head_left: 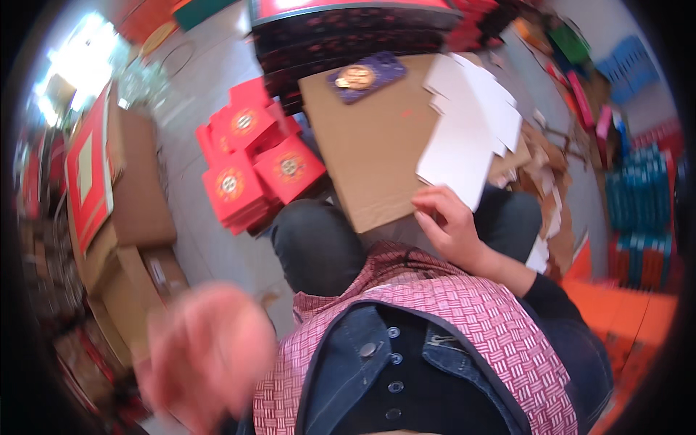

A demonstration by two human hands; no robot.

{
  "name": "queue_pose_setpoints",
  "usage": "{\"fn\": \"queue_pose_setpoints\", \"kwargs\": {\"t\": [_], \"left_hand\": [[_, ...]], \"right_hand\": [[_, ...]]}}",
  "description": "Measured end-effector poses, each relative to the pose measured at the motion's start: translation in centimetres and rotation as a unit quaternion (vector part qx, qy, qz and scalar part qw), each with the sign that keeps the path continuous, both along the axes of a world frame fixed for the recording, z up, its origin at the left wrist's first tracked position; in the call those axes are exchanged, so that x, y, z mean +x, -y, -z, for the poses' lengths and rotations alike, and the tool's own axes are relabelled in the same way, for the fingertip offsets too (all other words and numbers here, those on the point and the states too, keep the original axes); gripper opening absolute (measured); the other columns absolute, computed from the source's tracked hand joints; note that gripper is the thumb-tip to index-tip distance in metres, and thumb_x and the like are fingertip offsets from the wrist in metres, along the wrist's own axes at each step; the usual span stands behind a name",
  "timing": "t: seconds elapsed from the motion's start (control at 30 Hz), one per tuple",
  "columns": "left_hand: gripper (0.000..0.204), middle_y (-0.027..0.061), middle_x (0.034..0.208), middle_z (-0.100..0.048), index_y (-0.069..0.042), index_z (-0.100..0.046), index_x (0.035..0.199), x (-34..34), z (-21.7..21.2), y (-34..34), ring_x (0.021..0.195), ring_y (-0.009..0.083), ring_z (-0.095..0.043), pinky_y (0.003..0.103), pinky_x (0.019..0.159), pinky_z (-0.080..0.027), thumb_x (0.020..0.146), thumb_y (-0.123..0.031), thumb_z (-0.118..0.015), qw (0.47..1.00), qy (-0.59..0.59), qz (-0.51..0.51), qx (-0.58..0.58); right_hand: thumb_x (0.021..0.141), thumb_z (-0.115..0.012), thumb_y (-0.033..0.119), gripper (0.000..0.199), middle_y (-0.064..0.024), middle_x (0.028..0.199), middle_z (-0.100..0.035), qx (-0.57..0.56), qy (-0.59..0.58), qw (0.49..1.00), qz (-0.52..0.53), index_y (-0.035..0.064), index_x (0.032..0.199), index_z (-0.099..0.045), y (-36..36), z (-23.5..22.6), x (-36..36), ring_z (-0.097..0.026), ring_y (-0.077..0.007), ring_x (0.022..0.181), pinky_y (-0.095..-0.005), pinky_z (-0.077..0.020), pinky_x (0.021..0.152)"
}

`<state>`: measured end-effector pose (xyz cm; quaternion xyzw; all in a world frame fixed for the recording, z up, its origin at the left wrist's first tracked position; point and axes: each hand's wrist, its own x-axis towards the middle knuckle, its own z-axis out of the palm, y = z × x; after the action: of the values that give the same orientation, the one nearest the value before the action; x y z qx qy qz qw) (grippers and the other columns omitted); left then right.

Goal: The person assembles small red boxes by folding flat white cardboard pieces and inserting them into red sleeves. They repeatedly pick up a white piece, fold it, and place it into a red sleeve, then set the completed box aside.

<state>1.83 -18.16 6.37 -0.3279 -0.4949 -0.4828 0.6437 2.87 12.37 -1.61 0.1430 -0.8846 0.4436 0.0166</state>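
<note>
My right hand (451,226) is at the near edge of a fanned stack of white sheets (464,138), over the brown cardboard board (370,152). Its fingers are loosely bent, and a gap shows between them and the thumb; nothing can be seen in it. At the lower left, my left hand (217,348) is raised and smeared by motion, so its fingers and anything in them cannot be made out. On the board's far end lies a dark purple patterned piece (388,71) with a gold round emblem (357,77).
Several red boxes with round emblems (290,168) are piled left of the board. A stack of dark boxes (348,36) stands behind it. Cardboard boxes (141,181) line the left side. Brown paper scraps (547,174) and an orange surface (602,308) are to the right.
</note>
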Motion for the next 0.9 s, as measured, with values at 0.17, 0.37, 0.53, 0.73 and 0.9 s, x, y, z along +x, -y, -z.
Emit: {"fn": "queue_pose_setpoints", "kwargs": {"t": [0.17, 0.37, 0.53, 0.73, 0.9], "left_hand": [[0.041, 0.0196, 0.13, -0.052, 0.002, -0.052, 0.126, 3.7, -8.2, -9.4, 0.125, 0.0368, -0.043, 0.046, 0.104, -0.039, 0.093, -0.022, -0.057, 0.943, -0.272, 0.182, 0.061], [0.034, 0.0151, 0.108, -0.055, 0.002, -0.053, 0.116, 5.5, -8.0, -13.5, 0.112, 0.0336, -0.047, 0.042, 0.093, -0.042, 0.092, -0.021, -0.057, 0.937, -0.296, 0.162, 0.093], [0.023, 0.0117, 0.099, -0.052, 0.002, -0.056, 0.107, 7.1, -8.3, -16.1, 0.101, 0.028, -0.048, 0.04, 0.09, -0.043, 0.088, -0.012, -0.057, 0.918, -0.228, 0.324, 0.014], [0.029, 0.0068, 0.108, -0.051, 0.001, -0.057, 0.106, 6.8, -9.6, -20.4, 0.107, 0.0191, -0.049, 0.029, 0.08, -0.047, 0.078, -0.004, -0.062, 0.937, -0.28, 0.182, 0.101], [0.036, 0.0085, 0.114, -0.058, -0.004, -0.055, 0.116, 6.1, -4.5, -18.4, 0.107, 0.0214, -0.055, 0.037, 0.088, -0.046, 0.087, -0.025, -0.061, 0.913, -0.063, 0.333, -0.228]], "right_hand": [[0.069, -0.077, 0.015, 0.062, -0.0195, 0.13, -0.047, 0.275, -0.124, 0.951, 0.06, 0.0021, 0.124, -0.052, -3.8, 0.4, -0.4, -0.045, -0.0376, 0.123, -0.0428, -0.039, 0.103], [0.072, -0.076, 0.017, 0.062, -0.0199, 0.135, -0.05, 0.365, -0.152, 0.916, 0.062, -0.0004, 0.127, -0.053, -8.8, 2.9, 0.4, -0.046, -0.0384, 0.126, -0.042, -0.0381, 0.107], [0.077, -0.072, 0.018, 0.053, -0.0189, 0.131, -0.055, 0.328, -0.185, 0.927, 0.002, -0.0017, 0.123, -0.056, -10.8, 3.1, 0.4, -0.05, -0.0367, 0.124, -0.0402, -0.0396, 0.106], [0.079, -0.071, 0.021, 0.043, -0.0174, 0.125, -0.058, 0.301, -0.227, 0.926, 0.002, -0.0007, 0.114, -0.06, -11.2, 3.9, 0.7, -0.054, -0.0344, 0.119, -0.0394, -0.0435, 0.101], [0.078, -0.071, 0.022, 0.04, -0.0151, 0.121, -0.061, 0.244, -0.215, 0.946, -0.009, 0.0012, 0.11, -0.061, -11.7, 3.6, 0.2, -0.058, -0.033, 0.114, -0.0385, -0.0458, 0.098]]}}
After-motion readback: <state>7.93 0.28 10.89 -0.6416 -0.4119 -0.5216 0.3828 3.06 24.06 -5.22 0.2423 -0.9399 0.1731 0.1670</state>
